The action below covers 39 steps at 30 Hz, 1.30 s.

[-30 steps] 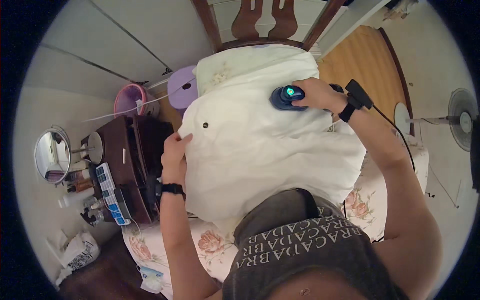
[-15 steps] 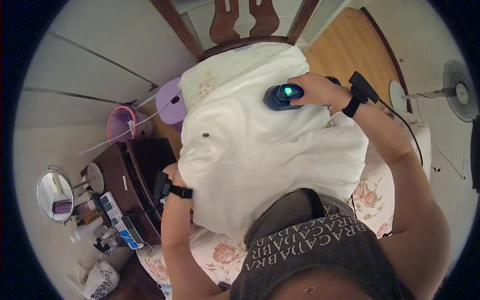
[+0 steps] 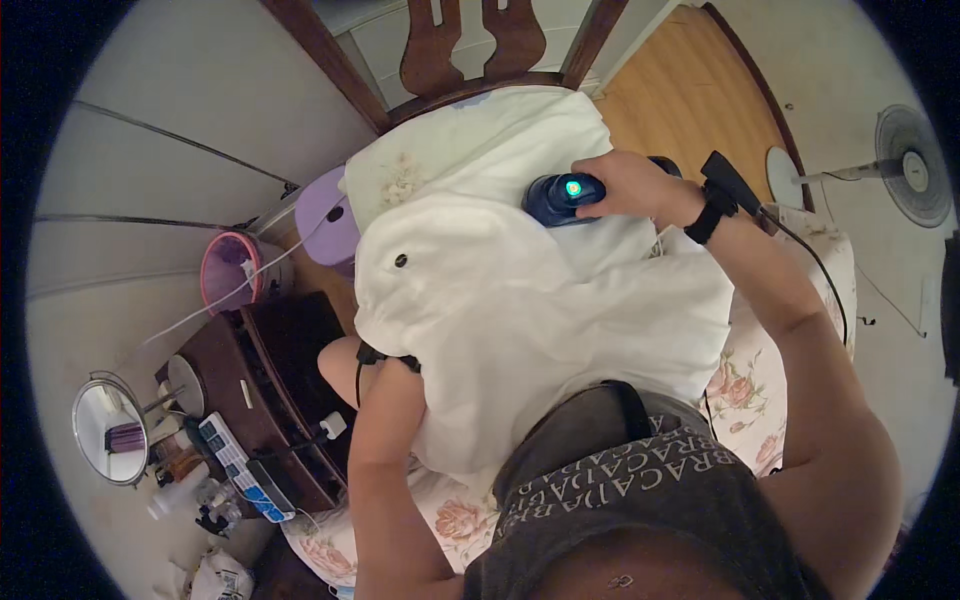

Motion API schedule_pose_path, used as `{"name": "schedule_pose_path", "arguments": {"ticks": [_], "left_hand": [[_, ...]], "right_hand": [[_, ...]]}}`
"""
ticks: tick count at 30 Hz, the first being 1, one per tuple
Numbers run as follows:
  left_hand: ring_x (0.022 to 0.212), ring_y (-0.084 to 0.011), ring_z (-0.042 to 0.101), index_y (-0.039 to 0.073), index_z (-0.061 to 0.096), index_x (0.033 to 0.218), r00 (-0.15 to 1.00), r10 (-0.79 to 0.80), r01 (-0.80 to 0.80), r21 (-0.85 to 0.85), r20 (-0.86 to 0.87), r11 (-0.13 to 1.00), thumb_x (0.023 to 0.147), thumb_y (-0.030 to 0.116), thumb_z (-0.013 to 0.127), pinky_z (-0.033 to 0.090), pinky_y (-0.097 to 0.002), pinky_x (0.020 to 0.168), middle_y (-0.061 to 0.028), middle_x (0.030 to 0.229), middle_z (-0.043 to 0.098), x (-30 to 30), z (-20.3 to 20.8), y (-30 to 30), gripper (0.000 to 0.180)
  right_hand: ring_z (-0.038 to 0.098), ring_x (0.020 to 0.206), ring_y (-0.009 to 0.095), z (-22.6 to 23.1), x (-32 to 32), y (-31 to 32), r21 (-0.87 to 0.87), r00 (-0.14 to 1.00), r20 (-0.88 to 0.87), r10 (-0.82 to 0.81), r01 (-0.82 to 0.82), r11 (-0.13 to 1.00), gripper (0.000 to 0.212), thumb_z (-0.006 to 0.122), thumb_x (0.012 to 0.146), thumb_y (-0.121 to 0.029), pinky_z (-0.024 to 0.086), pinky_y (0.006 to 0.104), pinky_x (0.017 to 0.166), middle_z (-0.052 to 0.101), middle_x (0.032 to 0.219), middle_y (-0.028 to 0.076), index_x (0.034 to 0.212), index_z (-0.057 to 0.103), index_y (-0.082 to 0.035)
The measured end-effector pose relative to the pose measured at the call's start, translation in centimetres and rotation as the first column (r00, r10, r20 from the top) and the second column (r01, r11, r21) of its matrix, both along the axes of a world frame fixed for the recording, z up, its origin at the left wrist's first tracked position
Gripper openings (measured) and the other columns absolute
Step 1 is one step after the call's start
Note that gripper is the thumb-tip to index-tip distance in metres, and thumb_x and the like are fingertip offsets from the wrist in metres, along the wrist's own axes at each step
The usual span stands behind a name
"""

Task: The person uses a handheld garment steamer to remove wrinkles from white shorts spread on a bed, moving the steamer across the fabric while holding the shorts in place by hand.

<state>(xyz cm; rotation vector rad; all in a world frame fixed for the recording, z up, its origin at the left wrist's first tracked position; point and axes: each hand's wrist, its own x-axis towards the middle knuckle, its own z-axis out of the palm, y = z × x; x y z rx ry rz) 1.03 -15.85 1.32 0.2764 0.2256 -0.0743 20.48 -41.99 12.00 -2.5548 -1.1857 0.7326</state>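
A white cloth garment is spread over my lap and a chair seat, its surface bulging and creased. My right hand is wrapped round the handle of a dark blue handheld steam iron, by its look, with a glowing round light. The iron's body rests against the upper right part of the garment. Under the garment's left edge goes my left hand; its fingers are hidden by the cloth. A small dark round spot or button shows on the raised cloth above it.
A wooden chair back stands ahead. At left are a purple stool, a pink-rimmed bin, a dark brown cabinet, a power strip and a round mirror. A white cord crosses there. A fan stands right.
My left arm has moved right and inward, with its hand deeper under the garment. The cloth at left is lifted and rounder. The iron has hardly shifted on the cloth.
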Motion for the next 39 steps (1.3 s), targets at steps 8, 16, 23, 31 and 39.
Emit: {"name": "schedule_pose_path", "arguments": {"ticks": [8, 16, 23, 31, 39], "left_hand": [[0.133, -0.0312, 0.044, 0.002, 0.04, 0.143, 0.999, -0.003, 0.0, -0.062, -0.04, 0.998, 0.101, 0.032, 0.037, 0.037, -0.0425, 0.112, -0.0168, 0.144, 0.046, -2.1, 1.2, -0.3, 0.052], [0.136, -0.029, 0.04, 0.003, 0.034, 0.147, 1.0, 0.019, -0.022, -0.142, -0.022, 0.99, 0.102, 0.032, 0.037, 0.034, -0.041, 0.114, -0.0152, 0.148, 0.041, -1.5, 1.5, -0.2, 0.053], [0.139, -0.0239, 0.036, 0.004, 0.032, 0.148, 0.988, -0.112, -0.033, 0.855, 0.105, 0.518, 0.102, 0.029, 0.04, 0.029, -0.0359, 0.117, -0.0129, 0.151, 0.037, -0.4, -1.6, 1.4, 0.053], [0.139, -0.0239, 0.036, 0.004, 0.039, 0.145, 0.999, 0.02, -0.018, 0.066, -0.029, 0.998, 0.098, 0.028, 0.043, 0.026, -0.0356, 0.117, -0.0125, 0.148, 0.043, 0.4, -1.1, 0.1, 0.052], [0.137, -0.0247, 0.038, 0.004, 0.04, 0.144, 1.0, 0.016, -0.014, 0.083, -0.024, 0.996, 0.099, 0.029, 0.042, 0.028, -0.0362, 0.116, -0.0129, 0.147, 0.043, 0.4, -0.9, 0.6, 0.052]], "right_hand": [[0.065, 0.087, 0.037, 0.5, -0.3, 0.0, 0.004, 0.998, 0.035, -0.044, 0.044, 0.999, 0.042, 0.077, 0.074, -0.032, 0.051, 0.0439, 0.077, 0.068, 0.091, 0.019, 0.105, 0.064, -0.007], [0.065, 0.081, 0.037, -0.7, 0.0, -0.5, 0.05, 0.999, 0.041, -0.035, 0.032, 0.998, 0.038, 0.076, 0.074, -0.032, 0.051, 0.0447, 0.072, 0.067, 0.085, 0.018, 0.1, 0.063, -0.007], [0.066, 0.083, 0.037, -0.5, 0.0, -0.4, 0.034, 0.997, 0.048, -0.054, 0.052, 0.998, 0.041, 0.077, 0.074, -0.032, 0.051, 0.0439, 0.073, 0.068, 0.087, 0.019, 0.103, 0.064, -0.007], [0.066, 0.084, 0.037, -0.4, 0.1, -0.2, 0.009, 0.997, 0.056, -0.046, 0.045, 0.999, 0.042, 0.077, 0.073, -0.032, 0.051, 0.0442, 0.074, 0.068, 0.089, 0.019, 0.105, 0.065, -0.008], [0.065, 0.082, 0.037, -1.0, 0.3, -0.6, 0.061, 0.996, 0.08, -0.024, 0.02, 0.998, 0.04, 0.077, 0.073, -0.033, 0.05, 0.0442, 0.073, 0.068, 0.087, 0.018, 0.101, 0.064, -0.007]]}}
